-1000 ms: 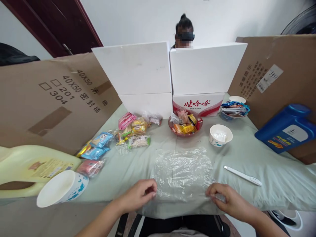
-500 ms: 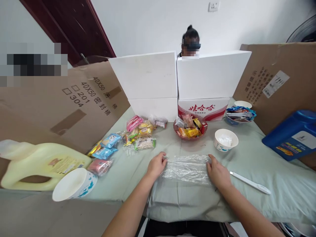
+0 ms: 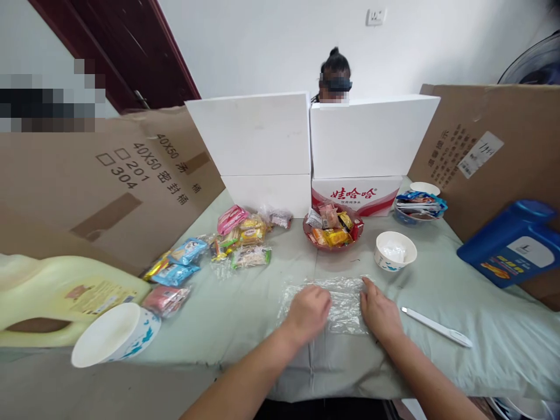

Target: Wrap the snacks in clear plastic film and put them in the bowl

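A clear crinkled plastic bag [image 3: 343, 297] lies folded on the pale green cloth [image 3: 245, 303] in front of me. My left hand [image 3: 308, 312] rests on its left part with the fingers curled down. My right hand [image 3: 380, 315] presses flat on its right edge. A white pen [image 3: 437, 327] lies just right of my right hand. Beyond the bag stand a red bowl [image 3: 332, 230] of wrapped snacks and a white paper bowl [image 3: 395, 251].
Loose snack packets [image 3: 227, 242] spread at the left. A yellow jug [image 3: 61, 294] and a tipped paper bowl [image 3: 116, 334] lie near left, a blue jug [image 3: 514, 242] at right. Cardboard sheets [image 3: 109, 175] and white boxes [image 3: 367, 134] wall the table; a person sits behind them.
The flat bag has been folded away from me into a narrow strip. Both hands moved forward with it, and my left hand has since slid right onto the bag.
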### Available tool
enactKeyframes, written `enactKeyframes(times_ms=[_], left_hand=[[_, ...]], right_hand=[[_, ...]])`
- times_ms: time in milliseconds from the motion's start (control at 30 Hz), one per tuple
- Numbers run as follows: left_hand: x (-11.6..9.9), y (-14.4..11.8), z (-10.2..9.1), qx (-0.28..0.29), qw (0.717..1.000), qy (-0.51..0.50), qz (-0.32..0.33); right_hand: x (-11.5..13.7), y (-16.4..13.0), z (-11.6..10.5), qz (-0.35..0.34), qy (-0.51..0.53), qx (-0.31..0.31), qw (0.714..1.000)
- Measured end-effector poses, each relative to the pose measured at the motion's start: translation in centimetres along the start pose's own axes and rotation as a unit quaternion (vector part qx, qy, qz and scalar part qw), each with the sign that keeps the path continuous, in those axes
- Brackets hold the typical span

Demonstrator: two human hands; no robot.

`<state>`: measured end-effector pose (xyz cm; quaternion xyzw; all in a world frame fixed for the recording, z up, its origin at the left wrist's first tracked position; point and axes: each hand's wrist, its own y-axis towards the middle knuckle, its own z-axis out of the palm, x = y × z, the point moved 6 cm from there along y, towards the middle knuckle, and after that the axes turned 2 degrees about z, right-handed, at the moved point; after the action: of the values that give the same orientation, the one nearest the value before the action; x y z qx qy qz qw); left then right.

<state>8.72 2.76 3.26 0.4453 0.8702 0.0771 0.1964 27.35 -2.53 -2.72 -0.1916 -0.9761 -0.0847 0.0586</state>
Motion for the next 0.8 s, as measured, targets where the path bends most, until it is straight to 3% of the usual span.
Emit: enactKeyframes(times_ms=[100, 233, 300, 367, 467, 533, 667, 800], left_hand=[[-1.9, -0.2, 3.7, 0.061, 0.996, 0.014, 0.072], [-0.4, -0.7, 5.7, 0.101, 0.994, 0.005, 0.045], [0.0, -0.9, 5.9, 0.119, 0.992, 0.002, 0.042], [-0.1, -0.8, 5.9, 0.127, 0.991, 0.002, 0.042], [-0.3, -0.6, 5.6, 0.129, 0.991, 0.0, 0.036], [0.3, -0.6, 5.4, 0.136, 0.991, 0.0, 0.022], [4.2, -1.7, 4.2, 0.137, 0.988, 0.044, -0.057], [9.5, -4.3, 2.9, 0.118, 0.976, 0.114, -0.144]], right_hand=[[-1.4, 0.2, -0.4, 0.03, 0.006, -0.014, 0.999], [-3.3, 0.6, -1.9, 0.061, -0.006, -0.044, 0.997], [-2.4, 0.5, -3.0, 0.008, -0.006, -0.087, 0.996], [0.1, -0.1, -3.6, -0.107, 0.016, -0.11, 0.988], [4.3, -1.1, -2.5, -0.257, 0.052, -0.057, 0.963], [5.6, -1.3, -1.1, -0.275, 0.046, -0.001, 0.96], [4.8, -0.8, 1.2, -0.21, 0.022, 0.066, 0.975], [2.2, -0.8, 1.7, -0.157, 0.006, 0.065, 0.985]])
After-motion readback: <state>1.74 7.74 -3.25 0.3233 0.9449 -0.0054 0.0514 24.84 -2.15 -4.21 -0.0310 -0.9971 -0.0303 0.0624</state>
